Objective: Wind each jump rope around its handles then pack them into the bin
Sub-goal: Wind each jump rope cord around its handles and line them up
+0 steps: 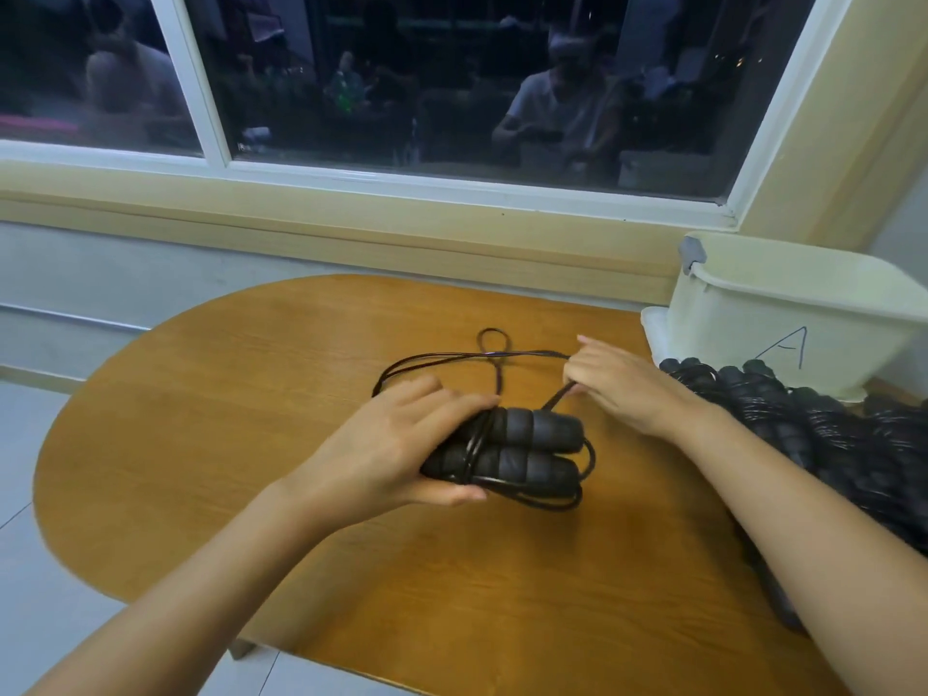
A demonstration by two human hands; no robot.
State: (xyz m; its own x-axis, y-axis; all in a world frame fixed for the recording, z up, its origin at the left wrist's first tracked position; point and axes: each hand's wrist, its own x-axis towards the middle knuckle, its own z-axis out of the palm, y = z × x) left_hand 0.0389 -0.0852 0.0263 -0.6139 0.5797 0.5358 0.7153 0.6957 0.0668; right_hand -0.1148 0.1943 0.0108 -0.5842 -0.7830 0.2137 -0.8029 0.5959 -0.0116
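Two bare forearms reach in from the near edge, and we're mid-wind on one jump rope at the middle of the wooden worktop (226, 419).

On the left, the left hand (391, 444) clamps the two black handles (537, 428), which lie side by side, fingers over the top and thumb underneath. A few turns of cord (498, 381) already cross the handles near that grip, and more cord loops round their right ends. Behind them, slack trails over the worktop with one small loop at the far side.

Moving right, the right hand (622, 384) pinches the cord between thumb and fingers, drawing it up from the handles.

So the step is winding, and I'd say it's partly done: plenty of slack left. The next move calls for carrying that strand around the pair again under steady tension while the left hand pins the earlier turns.

Further right sits a heap of black ropes (803, 419), too tangled to count. Behind it stands one white bin (783, 313), marked with a letter A; its inside is hidden from here.
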